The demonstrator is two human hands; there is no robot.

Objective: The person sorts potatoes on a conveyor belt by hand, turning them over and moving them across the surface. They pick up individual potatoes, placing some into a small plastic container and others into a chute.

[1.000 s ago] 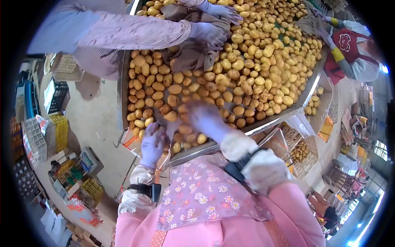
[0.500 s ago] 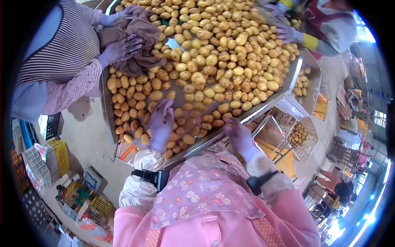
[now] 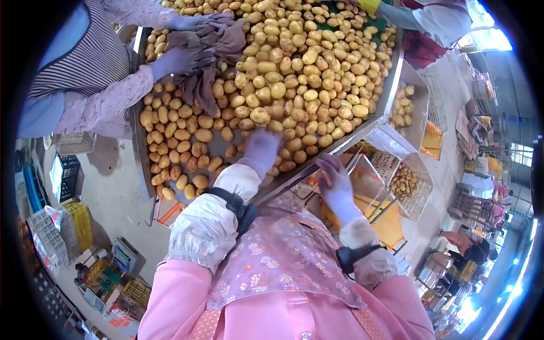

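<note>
Many potatoes (image 3: 306, 93) are heaped on a metal sorting table (image 3: 391, 85). My left hand (image 3: 262, 148), in a purple glove, is among the potatoes near the table's front edge. Motion blurs its fingers, so whether it holds a potato cannot be made out. My right hand (image 3: 335, 184), also gloved, hovers by the front rim, its fingers loosely bent and apart with nothing visible in them.
At the left, a co-worker's gloved hands (image 3: 195, 56) lie on a brown cloth (image 3: 229, 42) over the potatoes. Another person's yellow cuff (image 3: 369, 4) shows at the far right. Below the right rim stand a side trough (image 3: 420, 110) and a crate (image 3: 419, 195) holding potatoes.
My left hand has swept right and slightly away from me, leaving more bare metal at the left. My right hand has shifted slightly right, its fingers loosened. The co-worker's cloth has moved right.
</note>
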